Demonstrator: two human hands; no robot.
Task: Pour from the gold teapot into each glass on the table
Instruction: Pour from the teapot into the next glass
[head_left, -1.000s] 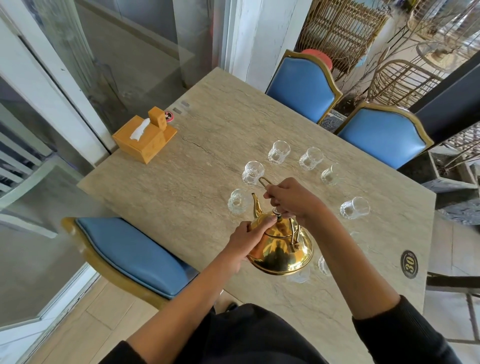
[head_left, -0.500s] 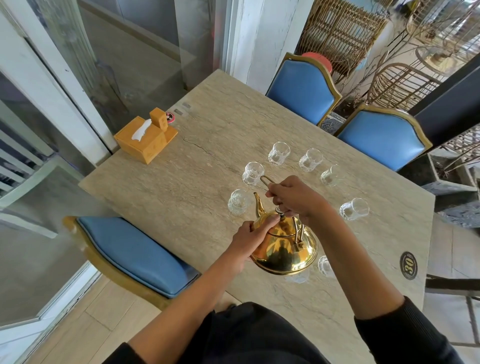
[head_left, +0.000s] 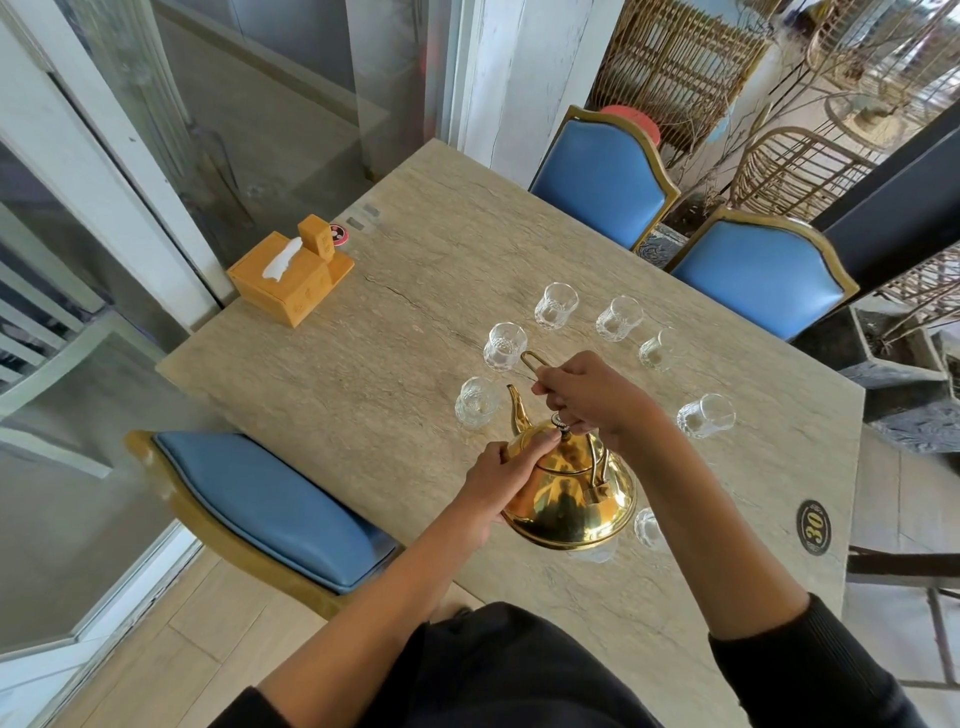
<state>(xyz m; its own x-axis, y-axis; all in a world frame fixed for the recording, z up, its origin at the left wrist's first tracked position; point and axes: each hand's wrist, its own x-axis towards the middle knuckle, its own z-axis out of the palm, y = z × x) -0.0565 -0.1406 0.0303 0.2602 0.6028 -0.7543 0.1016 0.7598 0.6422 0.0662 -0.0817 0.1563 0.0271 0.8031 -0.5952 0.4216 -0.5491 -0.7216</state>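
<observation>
The gold teapot (head_left: 569, 493) hangs above the table's near side, spout aimed at a small clear glass (head_left: 475, 402). My right hand (head_left: 587, 397) grips its wire handle from above. My left hand (head_left: 501, 470) rests on the pot's left side, a finger pressing the lid by the knob. Several more clear glasses stand in an arc: one (head_left: 505, 346) beyond the spout, two (head_left: 556, 305) (head_left: 618, 318) farther back, others (head_left: 655, 351) (head_left: 705, 415) to the right. The pot partly hides one glass (head_left: 647, 527) at its right base.
The stone-look table (head_left: 405, 322) carries an orange tissue box (head_left: 291, 278) at its far left corner and a round "30" sticker (head_left: 813, 527) near the right edge. Blue chairs stand behind (head_left: 602, 176) (head_left: 758, 270) and at the near left (head_left: 270, 509).
The teapot has drifted slightly right and away from me, both hands keeping their hold; its spout stays beside the nearest left glass.
</observation>
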